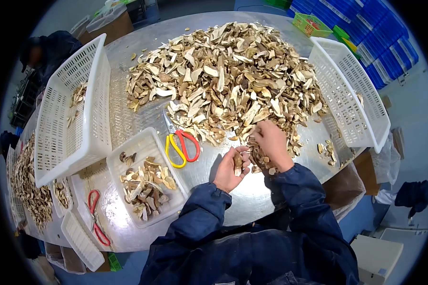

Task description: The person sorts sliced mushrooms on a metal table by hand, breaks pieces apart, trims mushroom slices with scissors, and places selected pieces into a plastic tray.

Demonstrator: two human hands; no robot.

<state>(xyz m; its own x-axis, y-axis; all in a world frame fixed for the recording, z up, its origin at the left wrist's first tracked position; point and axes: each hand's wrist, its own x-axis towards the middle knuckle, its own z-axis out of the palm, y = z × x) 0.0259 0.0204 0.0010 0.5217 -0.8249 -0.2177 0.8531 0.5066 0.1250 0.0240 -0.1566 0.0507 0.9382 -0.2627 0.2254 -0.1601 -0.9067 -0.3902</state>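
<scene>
A large heap of dried mushroom slices point(223, 76), white and brown, covers the middle of the metal table. In front of it, my left hand point(227, 172) is palm up, fingers curled around a brown mushroom slice point(238, 164). My right hand point(272, 142) is at the heap's near edge, its fingers bent together and pointing into the slices; what they pinch is hidden. Beneath and between the hands lies a small cluster of darker slices point(259, 159). Scissors with one red and one yellow handle point(177, 151) lie to the left of my left hand.
A white tray point(181, 190) holds mushroom slices at left. Large white baskets point(94, 128) point(340, 90) flank the heap. Red-handled scissors point(94, 213) lie further left near a white lid-like tray point(81, 242). Blue crates point(385, 42) are stacked at back right. Another person point(57, 52) is at far left.
</scene>
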